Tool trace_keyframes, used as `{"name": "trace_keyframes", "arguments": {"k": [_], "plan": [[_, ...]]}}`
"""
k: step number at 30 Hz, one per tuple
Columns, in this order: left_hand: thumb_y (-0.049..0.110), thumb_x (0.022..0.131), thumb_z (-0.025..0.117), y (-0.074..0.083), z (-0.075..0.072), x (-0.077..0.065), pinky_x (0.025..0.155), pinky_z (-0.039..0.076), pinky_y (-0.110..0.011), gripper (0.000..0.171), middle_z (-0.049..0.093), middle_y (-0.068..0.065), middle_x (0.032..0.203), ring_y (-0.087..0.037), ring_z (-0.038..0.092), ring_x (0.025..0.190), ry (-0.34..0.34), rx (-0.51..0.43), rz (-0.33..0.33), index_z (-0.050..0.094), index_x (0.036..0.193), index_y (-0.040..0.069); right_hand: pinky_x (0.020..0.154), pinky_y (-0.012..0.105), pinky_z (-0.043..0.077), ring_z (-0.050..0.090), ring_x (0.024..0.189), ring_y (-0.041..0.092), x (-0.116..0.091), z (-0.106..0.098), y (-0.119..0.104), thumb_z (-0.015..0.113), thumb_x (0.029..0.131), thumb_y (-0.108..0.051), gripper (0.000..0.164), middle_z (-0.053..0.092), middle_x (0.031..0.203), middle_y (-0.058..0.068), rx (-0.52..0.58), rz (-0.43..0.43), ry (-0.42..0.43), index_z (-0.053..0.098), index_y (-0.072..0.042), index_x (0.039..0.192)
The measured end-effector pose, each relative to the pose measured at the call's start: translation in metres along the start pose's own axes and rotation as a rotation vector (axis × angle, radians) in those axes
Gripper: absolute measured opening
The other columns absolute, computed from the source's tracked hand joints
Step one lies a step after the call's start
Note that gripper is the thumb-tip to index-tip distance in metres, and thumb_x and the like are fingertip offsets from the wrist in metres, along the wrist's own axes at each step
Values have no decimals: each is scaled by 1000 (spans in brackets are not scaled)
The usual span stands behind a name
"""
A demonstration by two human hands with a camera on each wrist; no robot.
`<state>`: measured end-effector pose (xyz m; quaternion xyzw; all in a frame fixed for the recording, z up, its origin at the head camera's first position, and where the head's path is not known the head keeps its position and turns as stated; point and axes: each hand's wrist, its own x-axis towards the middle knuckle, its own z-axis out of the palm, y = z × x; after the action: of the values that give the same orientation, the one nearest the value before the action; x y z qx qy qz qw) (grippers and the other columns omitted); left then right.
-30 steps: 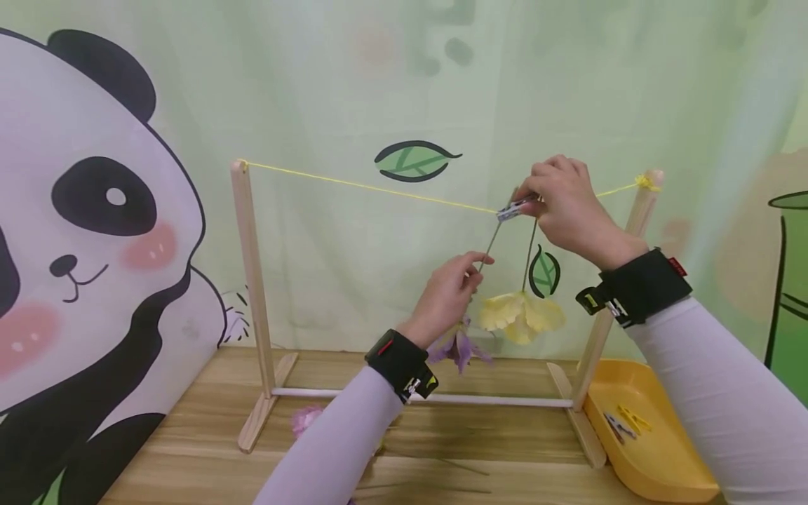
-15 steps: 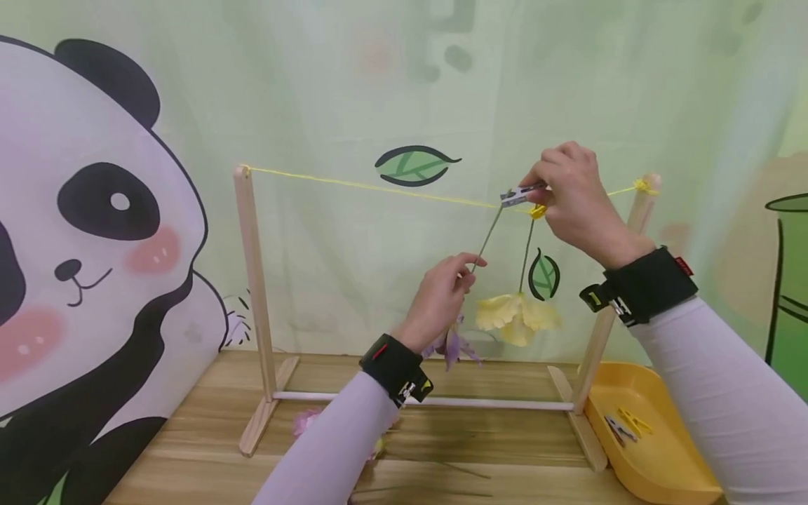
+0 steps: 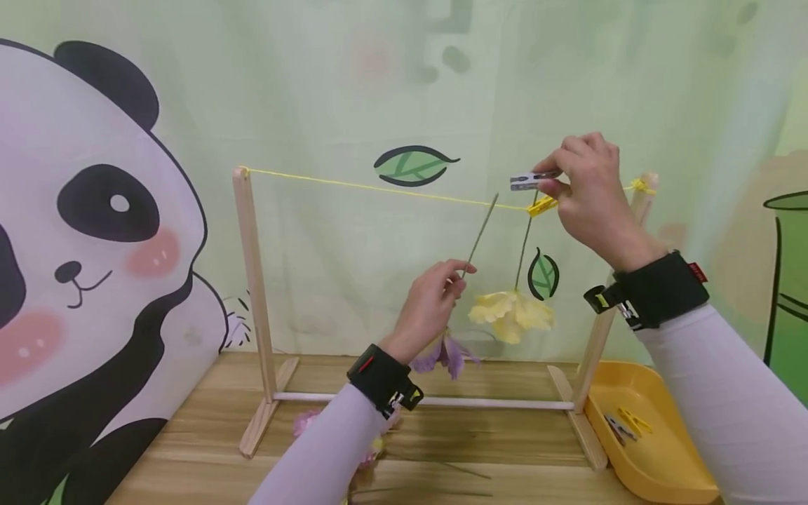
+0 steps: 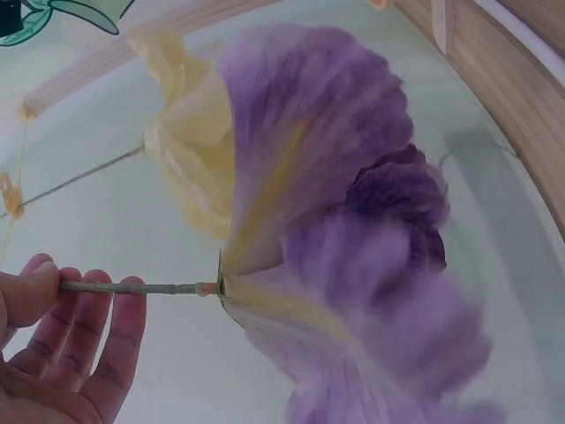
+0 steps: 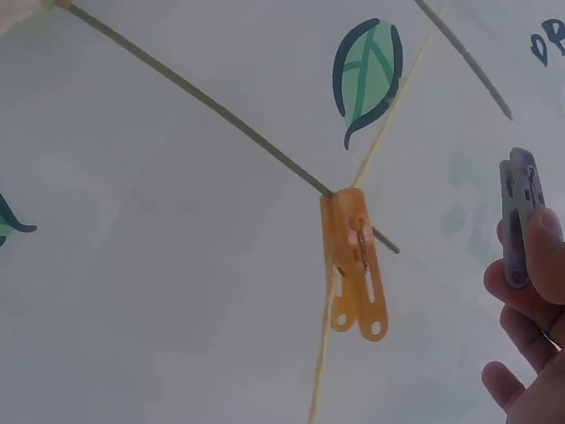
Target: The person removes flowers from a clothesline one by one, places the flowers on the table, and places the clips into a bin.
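My left hand [image 3: 429, 298] pinches the green stem [image 4: 150, 289] of a purple artificial flower [image 4: 327, 177], which hangs head down below the hand. The stem's bare end rises close to the yellow string [image 3: 379, 188]. My right hand [image 3: 590, 193] pinches a grey clothespin [image 5: 523, 216] between thumb and fingers, above the string and apart from the purple flower's stem. Just below it a yellow clothespin [image 5: 353, 252] clips a second stem to the string, and from it a yellow flower [image 3: 513, 313] hangs upside down.
Wooden posts [image 3: 254, 280] with a white crossbar [image 3: 492, 403] carry the string. On the right, an orange tray [image 3: 669, 470] holds a yellow clothespin [image 3: 634, 421] and a grey one. Pink flowers [image 3: 306, 421] and loose stems lie on the wooden table [image 3: 196, 435], partly behind my left forearm.
The grey clothespin has come off the purple flower's stem and moved right and up with my right hand. My left hand has lowered slightly left with the flower, uncovering the stem's tip.
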<state>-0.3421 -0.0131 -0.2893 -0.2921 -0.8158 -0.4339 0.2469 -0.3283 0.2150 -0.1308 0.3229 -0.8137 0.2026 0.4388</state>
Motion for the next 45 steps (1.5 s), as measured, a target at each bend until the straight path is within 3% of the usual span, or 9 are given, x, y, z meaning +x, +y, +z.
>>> {"name": "trace_keyframes", "arguments": {"k": [13, 21, 27, 31, 39, 45], "plan": [[12, 106, 60, -6, -11, -20, 69, 57, -24, 20, 68, -4, 105, -13, 66, 85, 29, -70, 14, 70, 123, 8, 101, 53, 22, 39, 107, 41, -19, 8, -1, 72, 95, -4, 27, 52, 96, 19, 90, 2, 37, 70, 5, 121], [14, 107, 60, -13, -17, -33, 68, 61, -37, 19, 67, -6, 96, -15, 64, 79, 63, -135, 4, 71, 119, 6, 99, 50, 21, 39, 109, 41, -28, 13, 0, 71, 97, -4, 29, 56, 103, 19, 141, 33, 68, 68, 5, 124], [17, 107, 60, -16, -17, -41, 67, 61, -31, 17, 68, -2, 93, -14, 65, 78, 71, -167, -43, 72, 116, 9, 100, 46, 22, 39, 114, 39, -38, 14, -2, 71, 97, -2, 29, 56, 105, 21, 176, 59, 138, 69, 5, 125], [18, 107, 59, -18, -19, -47, 67, 62, -36, 17, 69, -3, 93, -20, 67, 79, 88, -197, -60, 72, 115, 9, 97, 42, 24, 39, 113, 34, -48, 15, -4, 72, 97, -1, 29, 58, 107, 21, 192, 66, 186, 69, 4, 126], [17, 107, 61, -23, -26, -64, 65, 61, -30, 17, 70, -8, 92, -25, 68, 78, 130, -222, -68, 74, 114, 8, 97, 41, 26, 41, 114, 34, -68, 19, -10, 71, 96, 3, 30, 60, 112, 23, 219, 41, 194, 69, 5, 126], [20, 107, 60, -25, -29, -75, 64, 61, -35, 18, 71, -5, 89, -24, 67, 73, 161, -225, -57, 75, 113, 10, 97, 33, 26, 40, 115, 16, -80, 14, -14, 70, 95, 6, 31, 61, 114, 24, 225, 84, 245, 69, 4, 126]]}}
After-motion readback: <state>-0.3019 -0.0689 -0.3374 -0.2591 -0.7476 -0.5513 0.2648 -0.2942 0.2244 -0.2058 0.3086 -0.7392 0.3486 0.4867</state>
